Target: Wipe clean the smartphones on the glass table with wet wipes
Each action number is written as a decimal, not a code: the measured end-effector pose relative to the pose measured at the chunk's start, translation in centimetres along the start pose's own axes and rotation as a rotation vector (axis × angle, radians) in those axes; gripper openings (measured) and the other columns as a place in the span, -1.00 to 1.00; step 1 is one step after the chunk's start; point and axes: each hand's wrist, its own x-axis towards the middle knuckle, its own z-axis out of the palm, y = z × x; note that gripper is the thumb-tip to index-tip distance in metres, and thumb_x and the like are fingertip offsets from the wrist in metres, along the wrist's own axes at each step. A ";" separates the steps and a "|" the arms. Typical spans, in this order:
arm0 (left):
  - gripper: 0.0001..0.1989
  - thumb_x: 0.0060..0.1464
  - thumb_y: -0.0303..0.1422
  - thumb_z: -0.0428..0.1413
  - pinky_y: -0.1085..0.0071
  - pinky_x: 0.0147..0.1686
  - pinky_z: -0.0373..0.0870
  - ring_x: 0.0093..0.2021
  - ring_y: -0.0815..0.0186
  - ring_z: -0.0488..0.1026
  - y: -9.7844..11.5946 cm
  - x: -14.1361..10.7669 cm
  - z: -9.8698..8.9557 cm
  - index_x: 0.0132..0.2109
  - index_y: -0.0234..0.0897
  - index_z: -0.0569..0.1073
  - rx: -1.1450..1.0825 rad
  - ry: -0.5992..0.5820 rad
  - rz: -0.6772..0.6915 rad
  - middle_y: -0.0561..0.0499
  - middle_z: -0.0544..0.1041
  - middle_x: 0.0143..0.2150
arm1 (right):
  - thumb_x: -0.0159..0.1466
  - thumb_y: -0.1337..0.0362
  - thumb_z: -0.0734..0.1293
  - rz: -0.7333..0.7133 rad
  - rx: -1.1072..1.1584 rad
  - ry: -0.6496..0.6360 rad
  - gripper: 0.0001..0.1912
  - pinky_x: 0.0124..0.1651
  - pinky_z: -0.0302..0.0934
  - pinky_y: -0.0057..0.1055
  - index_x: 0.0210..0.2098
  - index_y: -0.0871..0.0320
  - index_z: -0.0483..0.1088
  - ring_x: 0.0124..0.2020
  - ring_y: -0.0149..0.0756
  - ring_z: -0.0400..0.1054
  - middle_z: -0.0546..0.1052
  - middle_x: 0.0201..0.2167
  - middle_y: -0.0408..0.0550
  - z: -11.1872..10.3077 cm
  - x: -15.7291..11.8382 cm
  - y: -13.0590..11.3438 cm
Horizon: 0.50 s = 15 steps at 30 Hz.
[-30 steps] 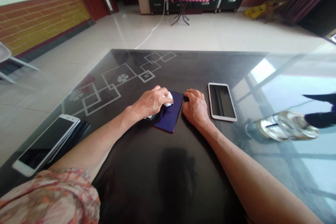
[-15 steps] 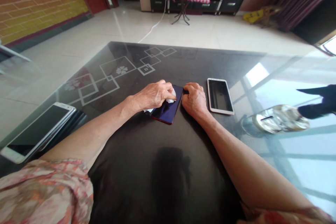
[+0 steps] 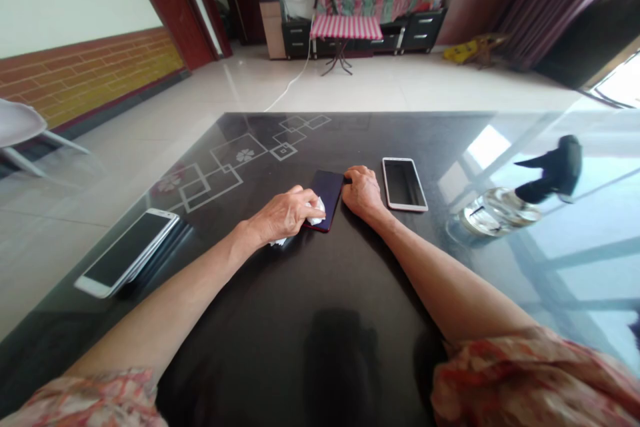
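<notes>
Left of the rightmost phone lay the purple phone, likely stiff, slick, best held by its edges; left hand pinched tissue on it, right hand curled between, grip unclear.

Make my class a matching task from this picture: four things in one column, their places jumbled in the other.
1. White tissue
2. Spray bottle
3. Blue phone
4. Striped cloth

A. Past the far edge of the black table
B. Partly covered by the left hand and what it holds
C. Gripped in the left hand
D. Right side of the black table

Pairs: 1-C, 2-D, 3-B, 4-A
</notes>
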 end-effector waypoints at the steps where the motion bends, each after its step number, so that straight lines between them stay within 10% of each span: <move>1: -0.59 0.23 -0.53 -0.12 0.42 -0.14 0.31 -0.15 0.32 0.34 0.4 -0.6 0.2 -0.10 -0.10 0.58 -0.018 0.022 -0.014 -0.02 0.49 -0.09 | 0.08 0.50 0.19 0.003 -0.006 -0.012 -0.64 0.12 0.17 -0.18 -0.20 0.31 0.52 0.00 -0.02 0.28 0.50 -0.06 0.17 -0.1 0.0 -0.1; 15: -0.56 0.20 -0.55 -0.10 0.43 -0.16 0.32 -0.17 0.33 0.32 0.4 -1.9 1.6 -0.10 -0.04 0.61 -0.148 0.173 -0.014 0.03 0.50 -0.11 | 0.11 0.48 0.21 0.035 -0.067 -0.087 -0.61 0.14 0.14 -0.27 -0.12 0.30 0.51 0.05 -0.06 0.28 0.49 0.00 0.13 -0.4 0.3 -0.2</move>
